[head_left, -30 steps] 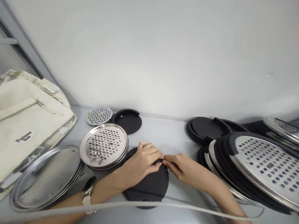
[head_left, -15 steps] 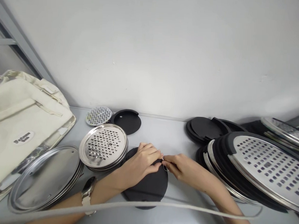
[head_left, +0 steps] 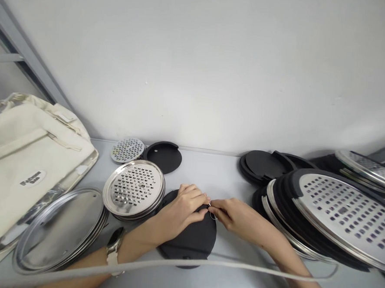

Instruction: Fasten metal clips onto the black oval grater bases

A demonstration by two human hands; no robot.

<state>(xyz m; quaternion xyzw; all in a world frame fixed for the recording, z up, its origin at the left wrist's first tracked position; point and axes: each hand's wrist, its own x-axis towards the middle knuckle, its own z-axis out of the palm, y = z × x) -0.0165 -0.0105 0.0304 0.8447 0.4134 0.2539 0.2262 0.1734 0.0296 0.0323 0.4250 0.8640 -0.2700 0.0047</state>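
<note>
"Where's the black disc?"
"Under the left hand, its rim pinched; the right hand pinches a small metal ring alongside."
"Done?"
"Seemingly not; the ring isn't yet released."

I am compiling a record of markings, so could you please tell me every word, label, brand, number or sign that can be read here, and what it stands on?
No text can be read with certainty.
Oval label on the cream bag: dark lettering, too blurred to quote.
Wristwatch: face too small to read.
Black disc under the hands: no lettering visible.
</note>
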